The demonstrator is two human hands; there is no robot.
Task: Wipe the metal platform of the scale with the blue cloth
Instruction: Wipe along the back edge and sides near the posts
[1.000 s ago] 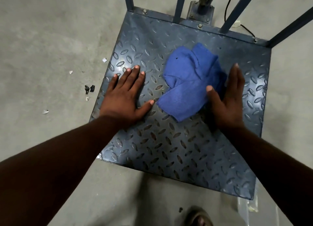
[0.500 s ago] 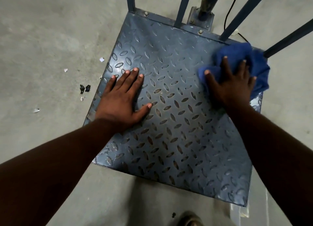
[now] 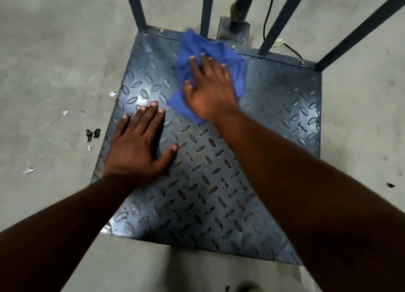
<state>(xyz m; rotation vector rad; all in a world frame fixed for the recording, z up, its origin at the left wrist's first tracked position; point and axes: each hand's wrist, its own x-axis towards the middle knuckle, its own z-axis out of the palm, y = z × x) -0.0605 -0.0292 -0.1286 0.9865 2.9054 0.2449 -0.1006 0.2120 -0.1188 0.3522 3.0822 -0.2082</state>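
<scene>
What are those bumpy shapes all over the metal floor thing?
The platform is dark blue-grey metal with raised oval bumps in a criss-cross pattern, clearest in the head view.

**Rails ahead, open plate to the right**

Just beyond the right hand's fingers point(image 3: 206, 60), upright rails point(image 3: 206, 11) and the post base point(image 3: 234, 32) block the far edge. Right of them the platform point(image 3: 285, 107) lies bare. The left hand point(image 3: 137, 147) sits near-left of them.

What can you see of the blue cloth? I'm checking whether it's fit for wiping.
The blue cloth is a soft, towel-like rag, bunched and creased rather than folded flat. It lies on the scale's metal platform near the far edge, by the upright bars. The right hand presses flat on it, fingers spread, and covers its middle. One corner pokes out toward the left hand, which does not touch it.
</scene>
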